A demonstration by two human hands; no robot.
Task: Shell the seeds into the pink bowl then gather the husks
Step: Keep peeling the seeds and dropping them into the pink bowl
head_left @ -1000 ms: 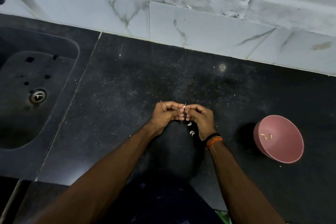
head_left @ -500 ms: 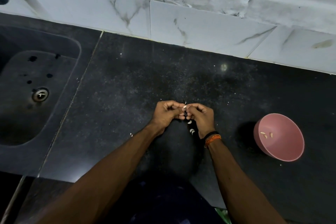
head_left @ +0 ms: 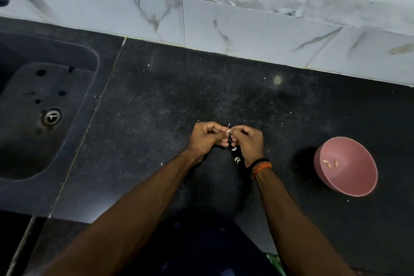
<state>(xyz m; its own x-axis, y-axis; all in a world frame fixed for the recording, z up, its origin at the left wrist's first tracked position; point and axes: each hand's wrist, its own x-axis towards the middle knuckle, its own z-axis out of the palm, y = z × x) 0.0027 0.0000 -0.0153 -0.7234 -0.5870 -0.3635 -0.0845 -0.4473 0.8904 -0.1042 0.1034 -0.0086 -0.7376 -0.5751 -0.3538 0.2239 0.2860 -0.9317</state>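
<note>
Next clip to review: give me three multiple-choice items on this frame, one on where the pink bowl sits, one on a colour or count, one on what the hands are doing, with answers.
1. Where is the pink bowl?
A. In the sink
B. On the dark counter, to the right of the hands
C. Between the two forearms

2. What is worn at the right wrist?
A. A black band and an orange band
B. A silver watch
C. Nothing

3. What are the hands doing?
A. Lying flat on the counter
B. Lifting the bowl
C. Pinching a seed between their fingertips

Answers: B, it stands on the counter beyond the right hand; A, both wristbands show; C, left hand and right meet on the seed.
</note>
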